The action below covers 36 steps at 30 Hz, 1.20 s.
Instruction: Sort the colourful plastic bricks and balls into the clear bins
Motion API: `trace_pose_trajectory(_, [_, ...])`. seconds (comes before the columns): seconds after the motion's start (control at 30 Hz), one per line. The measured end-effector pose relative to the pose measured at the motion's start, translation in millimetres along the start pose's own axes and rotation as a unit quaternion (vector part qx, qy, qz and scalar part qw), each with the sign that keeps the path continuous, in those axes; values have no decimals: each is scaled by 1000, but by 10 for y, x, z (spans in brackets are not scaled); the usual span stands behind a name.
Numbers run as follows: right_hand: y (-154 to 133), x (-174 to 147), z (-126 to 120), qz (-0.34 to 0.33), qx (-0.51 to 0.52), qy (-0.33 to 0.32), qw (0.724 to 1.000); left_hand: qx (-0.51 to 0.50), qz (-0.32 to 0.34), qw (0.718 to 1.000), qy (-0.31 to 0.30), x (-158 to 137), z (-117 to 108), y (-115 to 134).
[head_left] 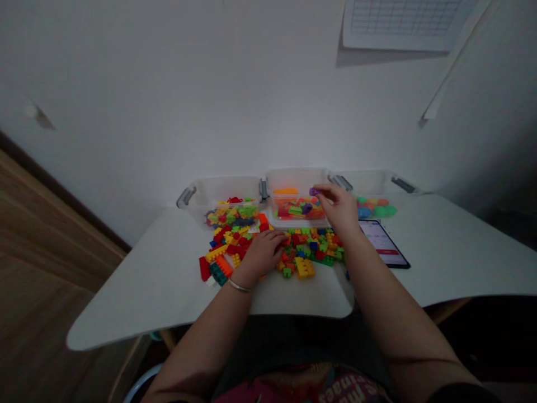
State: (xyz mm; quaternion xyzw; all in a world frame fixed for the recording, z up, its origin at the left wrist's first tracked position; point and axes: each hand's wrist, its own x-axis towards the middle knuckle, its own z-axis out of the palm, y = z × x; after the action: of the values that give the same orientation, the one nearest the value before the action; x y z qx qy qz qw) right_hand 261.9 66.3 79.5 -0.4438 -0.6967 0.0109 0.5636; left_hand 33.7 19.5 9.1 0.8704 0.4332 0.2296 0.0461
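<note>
My right hand (339, 208) pinches a small purple toy piece (314, 191) between thumb and fingertips. It is held over the middle clear plastic box (297, 174), which contains colourful pieces, an orange one among them. My left hand (265, 251) rests on the heap of toy building bricks (232, 240), its fingers reaching forward and slightly bent over the bricks. Red, yellow, green, orange and blue bricks spread to both sides of it. A larger yellow brick (304, 267) lies right of my left hand, near the front of the heap. What lies beneath the left palm is hidden.
Another clear box (226, 184) with mixed colourful pieces stands at the left. The right-hand box (375, 179) holds green, blue and orange round pieces. A phone (384, 243) with a lit screen lies right of my right forearm. Behind the white table (138, 285) rises a wall.
</note>
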Motion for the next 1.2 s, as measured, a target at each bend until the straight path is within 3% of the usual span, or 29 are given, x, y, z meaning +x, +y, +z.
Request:
trace_pose_trajectory(0.13, [145, 276, -28, 15, -45, 14, 999, -2, -3, 1000, -4, -33, -17, -23])
trace_pose_trajectory(0.37, [291, 348, 25, 40, -223, -151, 962, -7, -4, 1000, -3, -57, 11, -47])
trace_pose_trajectory(0.6, [225, 260, 76, 21, -302, -186, 935, -4, -9, 1000, -6, -50, 3, -28])
trace_pose_trajectory(0.73, [199, 228, 60, 5, -255, -190, 948, -4, -5, 1000, -4, -38, -7, -17])
trace_pose_trajectory(0.87, [85, 176, -1, -56, -180, -125, 974, -3, -6, 1000, -2, -24, 10, -9])
trace_pose_trajectory(0.97, [-75, 131, -42, -88, -163, -122, 975, -4, -11, 1000, -4, -11, 31, -4])
trace_pose_trajectory(1.07, [-205, 76, -45, -66, -165, -198, 964, -2, -11, 1000, -4, -3, 43, -3])
trace_pose_trajectory(1.2, [-189, -84, 8, -29, -219, -332, 917, 3, -3, 1000, -1, -5, 42, -3])
